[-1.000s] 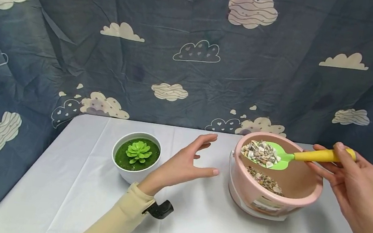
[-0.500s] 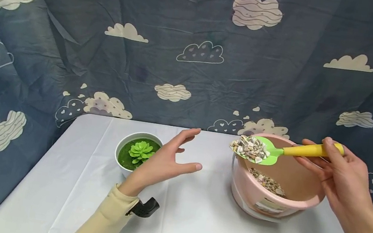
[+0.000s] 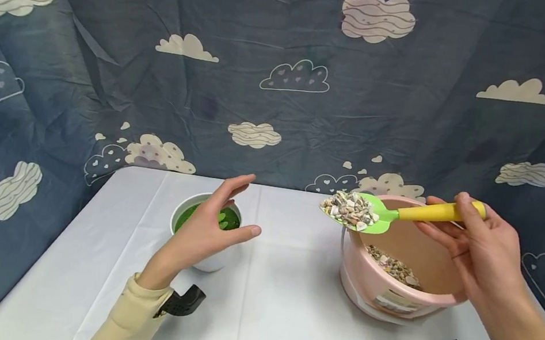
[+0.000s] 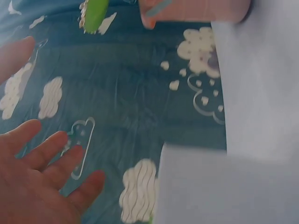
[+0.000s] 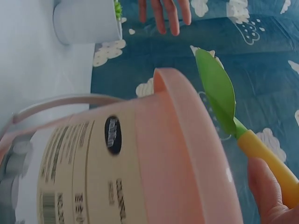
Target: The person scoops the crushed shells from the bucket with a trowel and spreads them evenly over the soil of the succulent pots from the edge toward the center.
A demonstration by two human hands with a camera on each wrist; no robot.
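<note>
My right hand (image 3: 486, 252) grips the yellow handle of a small trowel (image 3: 384, 220) with a green blade. Heaped on that blade is a load of small mixed pebbles (image 3: 350, 209). The trowel is level, its blade past the left rim of a pink bucket (image 3: 392, 300), which has more pebbles (image 3: 394, 268) inside. Fingers spread and holding nothing, my left hand (image 3: 200, 235) hovers over a white plant pot (image 3: 209, 263). It hides most of the green succulent (image 3: 221, 218) there; whether hand and pot touch I cannot tell. The right wrist view shows the blade's underside.
A white-clothed table (image 3: 277, 322) carries the pot on the left and the bucket on the right, with a gap between them. A dark blue cloud-print curtain (image 3: 197, 107) hangs behind. The bucket's thin handle (image 5: 65, 101) hangs down its side.
The right hand has carried the loaded trowel leftward, from over the bucket to past its left rim. The left hand has moved left from beside the pot to over it.
</note>
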